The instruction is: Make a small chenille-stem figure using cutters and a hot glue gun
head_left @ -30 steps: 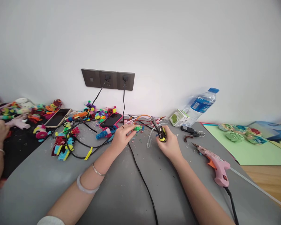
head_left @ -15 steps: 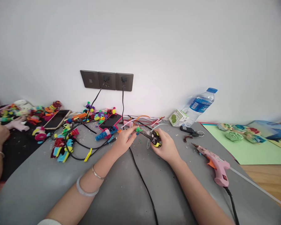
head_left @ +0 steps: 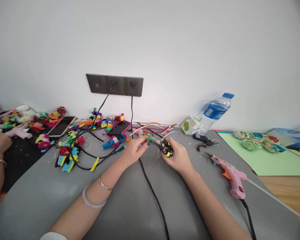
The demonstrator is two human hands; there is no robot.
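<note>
Grey table [head_left: 130,210], smooth, strewn with tiny scraps around the hands. Black cable [head_left: 153,193], thin, matt, running nearer than and between the hands. Left hand [head_left: 133,151], thumb and fingers pinching a green fuzzy piece [head_left: 149,139], small, tufted. Right hand [head_left: 178,156], closed round the pliers [head_left: 167,150], yellow-and-black grips, narrow metal nose pointing at the green fuzzy piece. Glue gun [head_left: 236,178], pink plastic, orange trigger, lying right of the right hand. Blue fuzzy roll [head_left: 115,141], plush, just left of the left hand. Green sheet [head_left: 262,163], flat, far right of the right hand, bearing ruffled rosettes [head_left: 251,145]. Bottle [head_left: 216,111], clear, blue-labelled, tilted, beyond the right hand beside a boxy carton [head_left: 189,125]. Wall [head_left: 165,43], white, plain, beyond both hands, with dark rectangular sockets [head_left: 115,85]
</note>
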